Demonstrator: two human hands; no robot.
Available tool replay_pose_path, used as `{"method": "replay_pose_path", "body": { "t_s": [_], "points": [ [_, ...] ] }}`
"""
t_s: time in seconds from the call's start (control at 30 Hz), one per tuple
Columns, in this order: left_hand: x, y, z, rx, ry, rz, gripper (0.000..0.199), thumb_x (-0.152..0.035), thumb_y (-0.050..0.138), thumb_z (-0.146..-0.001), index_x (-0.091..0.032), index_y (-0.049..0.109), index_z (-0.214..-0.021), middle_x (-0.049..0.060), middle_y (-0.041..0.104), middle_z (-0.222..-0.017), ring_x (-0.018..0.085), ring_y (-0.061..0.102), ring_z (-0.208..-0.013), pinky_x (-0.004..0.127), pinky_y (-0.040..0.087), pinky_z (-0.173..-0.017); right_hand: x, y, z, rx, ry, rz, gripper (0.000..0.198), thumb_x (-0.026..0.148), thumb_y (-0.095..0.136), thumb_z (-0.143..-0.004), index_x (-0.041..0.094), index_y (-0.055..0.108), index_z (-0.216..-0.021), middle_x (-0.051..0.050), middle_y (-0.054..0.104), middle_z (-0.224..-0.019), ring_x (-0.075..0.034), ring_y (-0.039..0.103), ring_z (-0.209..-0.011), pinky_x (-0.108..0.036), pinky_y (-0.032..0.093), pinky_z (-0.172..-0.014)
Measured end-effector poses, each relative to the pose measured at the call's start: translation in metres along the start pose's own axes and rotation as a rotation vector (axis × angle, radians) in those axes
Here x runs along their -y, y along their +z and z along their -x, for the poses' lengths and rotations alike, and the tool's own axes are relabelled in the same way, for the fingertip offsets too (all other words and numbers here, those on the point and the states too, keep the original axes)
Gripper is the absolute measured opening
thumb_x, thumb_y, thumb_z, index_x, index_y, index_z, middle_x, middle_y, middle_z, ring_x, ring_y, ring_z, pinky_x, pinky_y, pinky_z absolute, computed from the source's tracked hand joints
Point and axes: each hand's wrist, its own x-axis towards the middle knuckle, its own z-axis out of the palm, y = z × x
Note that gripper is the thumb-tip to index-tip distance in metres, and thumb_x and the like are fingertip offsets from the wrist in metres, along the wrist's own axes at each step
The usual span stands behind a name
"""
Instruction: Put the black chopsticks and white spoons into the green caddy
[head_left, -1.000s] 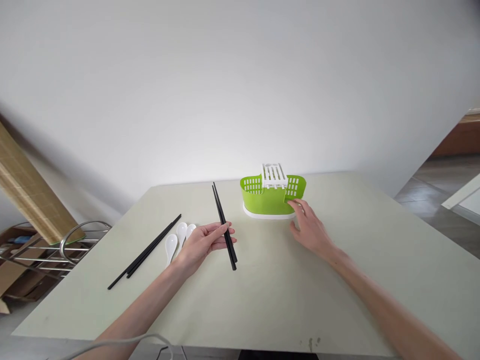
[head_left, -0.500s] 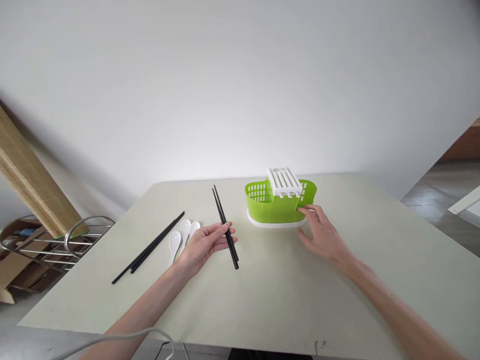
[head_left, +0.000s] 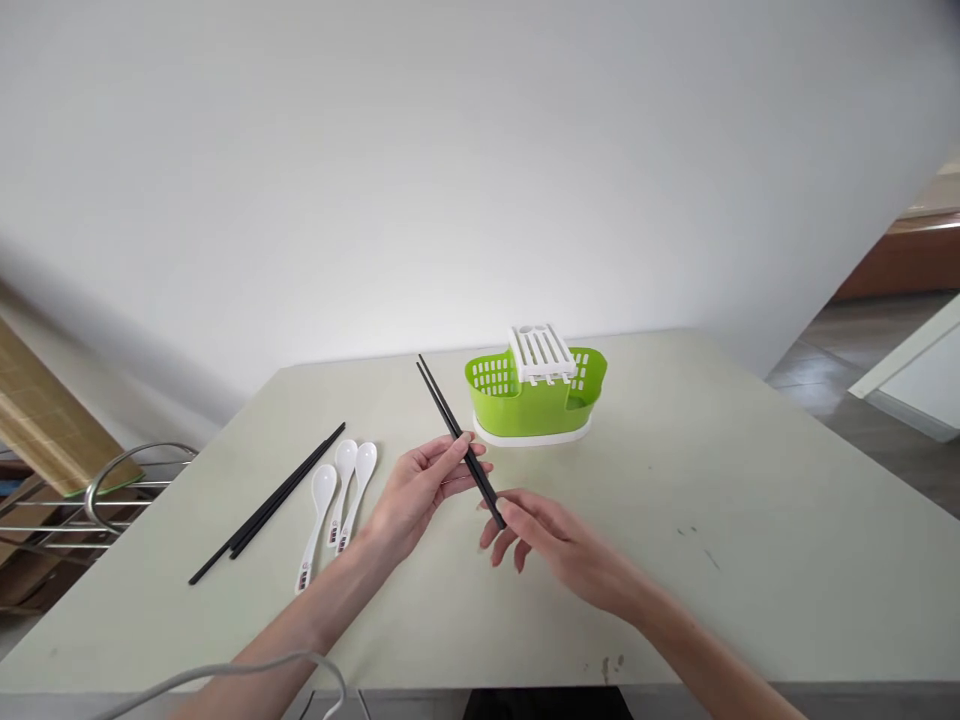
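Note:
A pair of black chopsticks [head_left: 438, 393] slants above the table, held between the thumb and fingers of my left hand [head_left: 429, 482]. At their near, thick end, my right hand [head_left: 551, 540] has its thumb on top and fingers behind, gripping them. Beyond both hands stands a green cutlery basket [head_left: 536, 408] on a white base, with a white slotted rack [head_left: 543, 352] across its middle. To the left of my left hand lie white spoons [head_left: 323, 490], bowls pointing away. More black chopsticks [head_left: 281, 492] lie side by side, farther left.
The pale table [head_left: 675, 480] meets a white wall at the back. A grey cable [head_left: 217, 668] crosses in front of my left forearm. Off the left edge are a metal rack [head_left: 112, 490] and a bamboo-coloured roll or board [head_left: 52, 400].
My right hand has left the basket's right side and come to the near end of the chopsticks in my left hand. The view has shifted slightly, showing more of the spoons.

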Motion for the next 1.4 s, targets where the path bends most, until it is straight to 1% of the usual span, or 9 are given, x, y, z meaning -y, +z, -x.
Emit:
{"method": "replay_pose_path", "body": {
  "t_s": [0.17,0.3,0.47,0.63,0.77,1.0,1.1,1.23,1.4],
  "points": [
    [0.013,0.018,0.004,-0.022,-0.002,0.016,0.040,-0.049,0.085,-0.084,-0.015,0.078,-0.104,0.014,0.078,-0.120,0.024,0.076,-0.103,0.036,0.060,-0.096,-0.006,0.010,-0.010,-0.066,0.023,-0.139,0.056,0.069,0.050,-0.102,0.017,0.066,-0.114,-0.003,0.070,-0.083,-0.016,0.064,-0.068,-0.030,0.046,-0.062],
    [0.018,0.011,0.007,-0.021,-0.012,-0.016,0.043,-0.050,0.086,-0.082,-0.014,0.079,-0.105,0.015,0.078,-0.121,0.025,0.076,-0.105,0.040,0.058,-0.103,-0.016,0.011,-0.013,-0.097,0.025,-0.130,0.057,0.069,0.050,-0.102,0.016,0.069,-0.112,0.003,0.056,-0.066,-0.012,0.049,-0.057,-0.030,0.042,-0.061],
    [0.010,-0.016,0.006,-0.131,0.034,-0.057,0.047,-0.051,0.084,-0.084,-0.016,0.080,-0.114,0.012,0.078,-0.125,0.027,0.074,-0.117,0.042,0.054,-0.114,-0.026,0.011,-0.013,-0.081,0.034,-0.117,0.059,0.069,0.051,-0.101,0.016,0.070,-0.119,0.005,0.051,-0.064,-0.012,0.047,-0.057,-0.030,0.041,-0.062],
    [0.001,-0.032,0.008,-0.176,0.061,-0.100,0.047,-0.055,0.085,-0.082,-0.017,0.081,-0.109,0.011,0.077,-0.129,0.028,0.071,-0.122,0.043,0.052,-0.117,-0.030,0.011,-0.010,-0.083,0.044,-0.122,0.065,0.072,0.053,-0.099,0.013,0.070,-0.121,0.006,0.048,-0.063,-0.012,0.045,-0.056,-0.030,0.041,-0.061],
    [0.001,-0.030,0.008,-0.146,0.042,-0.141,0.048,-0.057,0.087,-0.077,-0.018,0.083,-0.105,0.011,0.076,-0.130,0.031,0.070,-0.125,0.044,0.054,-0.115,-0.033,0.007,-0.002,-0.094,0.058,-0.118,0.066,0.072,0.052,-0.099,0.013,0.071,-0.121,0.006,0.046,-0.063,-0.011,0.042,-0.056,-0.029,0.040,-0.062],
    [0.009,-0.013,-0.003,-0.077,-0.001,-0.221,0.044,-0.057,0.085,-0.079,-0.018,0.084,-0.099,0.011,0.078,-0.125,0.027,0.076,-0.108,0.043,0.057,-0.111,-0.041,-0.006,0.013,-0.148,0.110,-0.138,0.071,0.077,0.055,-0.094,0.014,0.072,-0.122,0.007,0.037,-0.064,-0.011,0.036,-0.058,-0.028,0.036,-0.058],
    [0.011,-0.004,-0.006,-0.060,0.017,-0.253,0.042,-0.057,0.083,-0.081,-0.017,0.084,-0.096,0.012,0.080,-0.121,0.027,0.077,-0.107,0.042,0.059,-0.109,-0.043,-0.010,0.019,-0.162,0.118,-0.114,0.067,0.073,0.052,-0.098,0.014,0.071,-0.124,0.007,0.040,-0.064,-0.012,0.038,-0.059,-0.028,0.037,-0.060],
    [-0.005,-0.004,-0.011,-0.158,0.123,-0.249,0.042,-0.055,0.085,-0.080,-0.017,0.084,-0.095,0.012,0.081,-0.114,0.028,0.077,-0.106,0.043,0.060,-0.108,-0.051,-0.018,0.034,-0.201,0.110,-0.043,0.060,0.066,0.047,-0.104,0.017,0.064,-0.133,0.005,0.049,-0.068,-0.013,0.046,-0.062,-0.029,0.042,-0.066],
    [-0.053,-0.023,-0.027,-0.409,0.361,-0.176,0.040,-0.049,0.088,-0.077,-0.015,0.083,-0.098,0.011,0.081,-0.116,0.026,0.076,-0.111,0.039,0.059,-0.109,-0.068,-0.025,0.058,-0.254,0.104,0.099,0.055,0.061,0.043,-0.107,0.019,0.060,-0.138,0.001,0.060,-0.074,-0.016,0.058,-0.069,-0.031,0.050,-0.071]
  ]
}}
